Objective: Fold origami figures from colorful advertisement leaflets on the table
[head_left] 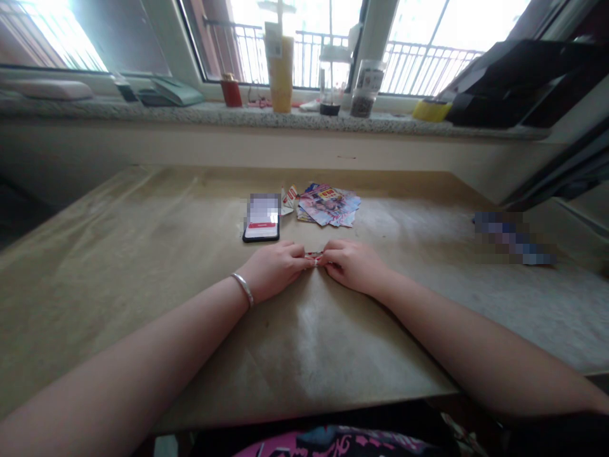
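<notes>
My left hand and my right hand meet at the middle of the table, fingers curled. Together they pinch a small folded piece of coloured paper between their fingertips, low against the tabletop. A silver bracelet circles my left wrist. Just beyond the hands lies a pile of colourful paper sheets with a folded scrap beside it, and a phone with a lit screen lies to their left.
A stone windowsill runs along the back with a tall yellow cup, a red cup, jars, a yellow tape roll and a black case. A blurred object lies at the table's right.
</notes>
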`<state>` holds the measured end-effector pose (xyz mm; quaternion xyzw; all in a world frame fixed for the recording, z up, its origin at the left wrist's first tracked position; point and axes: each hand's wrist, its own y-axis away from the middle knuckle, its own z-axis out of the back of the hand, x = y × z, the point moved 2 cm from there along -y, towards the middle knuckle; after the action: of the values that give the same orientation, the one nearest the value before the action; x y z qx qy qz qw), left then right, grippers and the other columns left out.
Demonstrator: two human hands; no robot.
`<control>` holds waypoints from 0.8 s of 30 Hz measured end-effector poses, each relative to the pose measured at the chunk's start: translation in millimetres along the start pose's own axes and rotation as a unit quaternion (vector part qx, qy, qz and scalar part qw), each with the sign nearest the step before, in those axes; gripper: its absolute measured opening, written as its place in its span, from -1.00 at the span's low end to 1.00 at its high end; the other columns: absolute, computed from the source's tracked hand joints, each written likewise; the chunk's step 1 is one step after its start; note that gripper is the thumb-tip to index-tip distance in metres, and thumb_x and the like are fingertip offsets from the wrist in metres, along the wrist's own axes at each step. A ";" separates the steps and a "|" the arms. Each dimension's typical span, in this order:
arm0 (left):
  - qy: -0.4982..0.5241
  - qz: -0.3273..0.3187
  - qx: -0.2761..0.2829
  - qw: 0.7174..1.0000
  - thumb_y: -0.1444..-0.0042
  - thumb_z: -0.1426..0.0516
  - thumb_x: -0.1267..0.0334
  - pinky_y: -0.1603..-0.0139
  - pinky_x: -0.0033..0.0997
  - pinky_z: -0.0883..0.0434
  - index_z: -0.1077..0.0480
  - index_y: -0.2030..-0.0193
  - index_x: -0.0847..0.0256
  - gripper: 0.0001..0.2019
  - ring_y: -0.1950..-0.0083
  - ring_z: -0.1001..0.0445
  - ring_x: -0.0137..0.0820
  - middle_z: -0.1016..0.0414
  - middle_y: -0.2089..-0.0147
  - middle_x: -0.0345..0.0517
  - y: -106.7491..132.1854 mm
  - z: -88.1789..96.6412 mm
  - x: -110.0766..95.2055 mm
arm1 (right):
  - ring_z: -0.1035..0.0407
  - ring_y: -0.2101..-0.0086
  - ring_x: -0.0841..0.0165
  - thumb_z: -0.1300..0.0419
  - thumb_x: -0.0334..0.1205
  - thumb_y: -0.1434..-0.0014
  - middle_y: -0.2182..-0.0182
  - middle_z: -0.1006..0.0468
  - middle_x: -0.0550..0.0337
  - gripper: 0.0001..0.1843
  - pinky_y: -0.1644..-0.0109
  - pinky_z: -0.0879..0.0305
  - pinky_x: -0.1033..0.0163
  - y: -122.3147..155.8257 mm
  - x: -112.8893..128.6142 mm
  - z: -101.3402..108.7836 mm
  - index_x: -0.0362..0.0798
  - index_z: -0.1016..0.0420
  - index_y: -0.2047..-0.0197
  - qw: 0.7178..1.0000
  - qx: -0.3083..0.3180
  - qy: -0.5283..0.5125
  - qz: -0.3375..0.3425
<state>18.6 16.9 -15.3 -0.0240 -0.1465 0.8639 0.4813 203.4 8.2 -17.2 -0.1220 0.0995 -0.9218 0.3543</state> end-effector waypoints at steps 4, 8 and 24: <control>0.013 0.000 0.005 1.000 -0.24 0.00 0.31 0.30 -0.48 -0.34 -0.44 0.01 0.02 -0.73 0.28 -0.38 -0.43 -0.45 0.26 -0.13 -0.2 0.8 1.0 | -0.35 0.28 0.36 -0.05 -0.33 -0.17 0.29 -0.49 0.12 -0.78 0.25 -0.17 0.31 -0.3 0.5 0.3 -0.05 -0.53 0.24 1.000 0.004 0.000 0.005; 0.023 0.002 0.001 1.000 -0.25 -0.01 0.29 0.29 -0.49 -0.35 -0.44 0.01 -0.01 -0.74 0.27 -0.40 -0.45 -0.45 0.25 -0.16 0.4 -0.7 1.2 | -0.34 0.29 0.37 -0.05 -0.34 -0.17 0.29 -0.49 0.12 -0.78 0.26 -0.16 0.32 0.2 0.4 0.4 -0.04 -0.53 0.24 1.000 0.001 -0.003 0.010; -0.048 -0.051 -0.011 0.997 -0.24 0.01 0.34 0.35 -0.44 -0.35 -0.41 -0.01 0.14 -0.73 0.31 -0.37 -0.41 -0.45 0.28 -0.10 0.1 5.4 -4.9 | -0.33 0.28 0.35 -0.05 -0.34 -0.18 0.29 -0.48 0.10 -0.79 0.25 -0.14 0.30 -0.5 1.7 0.5 -0.05 -0.52 0.25 1.000 0.010 0.009 0.001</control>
<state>20.2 11.6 -10.7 0.0201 -0.1798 0.8369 0.5166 202.0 7.4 -16.4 -0.1103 0.0932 -0.9234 0.3557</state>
